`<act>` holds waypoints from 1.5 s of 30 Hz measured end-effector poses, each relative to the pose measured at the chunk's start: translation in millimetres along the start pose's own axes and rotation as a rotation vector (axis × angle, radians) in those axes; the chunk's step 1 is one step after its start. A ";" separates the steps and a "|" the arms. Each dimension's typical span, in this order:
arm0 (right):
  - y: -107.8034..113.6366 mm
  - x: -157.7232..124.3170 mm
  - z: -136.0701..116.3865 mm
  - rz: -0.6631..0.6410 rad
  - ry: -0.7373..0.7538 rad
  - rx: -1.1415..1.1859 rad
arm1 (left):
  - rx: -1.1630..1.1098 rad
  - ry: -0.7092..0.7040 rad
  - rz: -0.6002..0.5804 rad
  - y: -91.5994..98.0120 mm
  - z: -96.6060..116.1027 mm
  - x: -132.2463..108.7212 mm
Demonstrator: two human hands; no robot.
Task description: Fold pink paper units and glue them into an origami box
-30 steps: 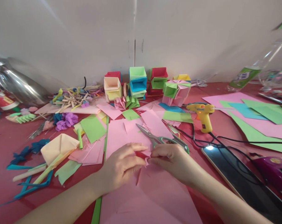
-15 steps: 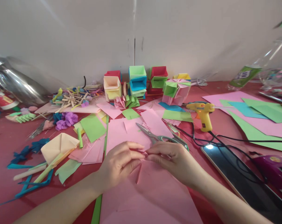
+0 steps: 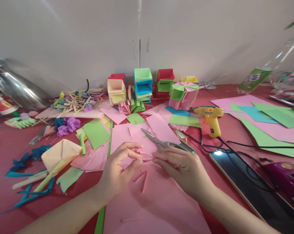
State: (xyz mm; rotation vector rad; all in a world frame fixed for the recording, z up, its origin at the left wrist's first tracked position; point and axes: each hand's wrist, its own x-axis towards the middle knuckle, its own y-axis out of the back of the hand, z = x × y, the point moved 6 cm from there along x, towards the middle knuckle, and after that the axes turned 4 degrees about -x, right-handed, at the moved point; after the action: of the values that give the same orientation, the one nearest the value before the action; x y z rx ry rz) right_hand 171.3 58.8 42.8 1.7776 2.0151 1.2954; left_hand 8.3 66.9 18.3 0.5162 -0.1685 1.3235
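Flowers [image 3: 70, 126] lie well left of the scissors [image 3: 154, 138]. Your left hand [image 3: 120, 167], left of the scissors and nearer you, pinches one end of a thin pink strip [image 3: 147, 159], which lies just on your side of the scissors. Your right hand [image 3: 183, 169], just below their handles, pinches its other end. Right of the scissors are the glue gun [image 3: 213, 122] and, nearer you, the phone [image 3: 244, 182].

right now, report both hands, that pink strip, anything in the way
Left hand, right hand: both pinching. Pink paper strip spans between them. Scissors close beyond right hand, possible snag.
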 end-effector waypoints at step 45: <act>-1.4 3.6 9.0 -0.075 -0.224 0.268 | -0.216 -0.045 -0.146 -4.4 7.5 1.1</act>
State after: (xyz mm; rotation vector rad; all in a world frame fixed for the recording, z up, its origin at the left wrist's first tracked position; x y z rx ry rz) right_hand 174.8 66.5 37.9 1.8383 2.1822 0.7942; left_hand 14.0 63.8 24.2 0.3675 -0.3018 1.1367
